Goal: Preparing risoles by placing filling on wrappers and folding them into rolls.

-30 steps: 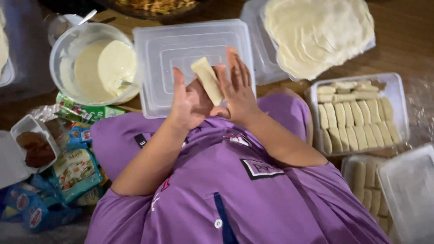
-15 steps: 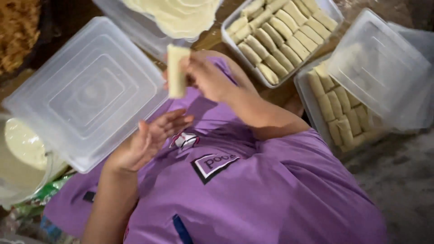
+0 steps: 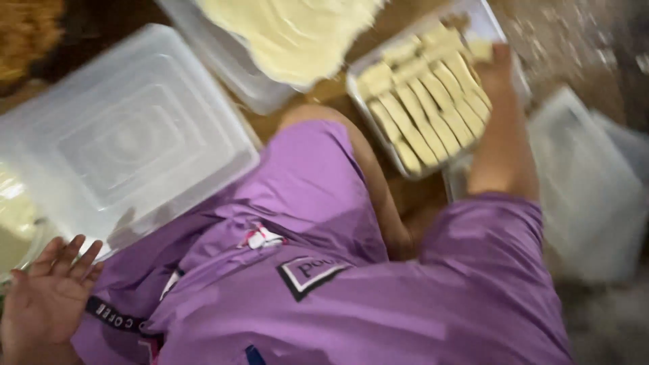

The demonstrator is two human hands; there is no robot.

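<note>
My right hand (image 3: 499,66) reaches out over the far right corner of a clear tray (image 3: 373,138) filled with rows of pale rolled pastries (image 3: 422,111). Its fingers close on one pale roll (image 3: 481,49) at the tray's edge; the view is blurred there. My left hand (image 3: 46,297) rests at the bottom left with fingers spread and nothing in it, against my purple clothing (image 3: 351,284). It lies just below a large clear plastic lid (image 3: 122,135).
A stack of thin pale wrappers (image 3: 291,34) sits in a clear container at the top middle. Another clear container (image 3: 595,182) lies at the right. A bowl's edge (image 3: 17,236) shows at far left. Brown filling (image 3: 27,30) is at the top left.
My right hand carried the pale roll from in front of me out to the tray of rolls. My left hand dropped down to the left and opened. The view swung right.
</note>
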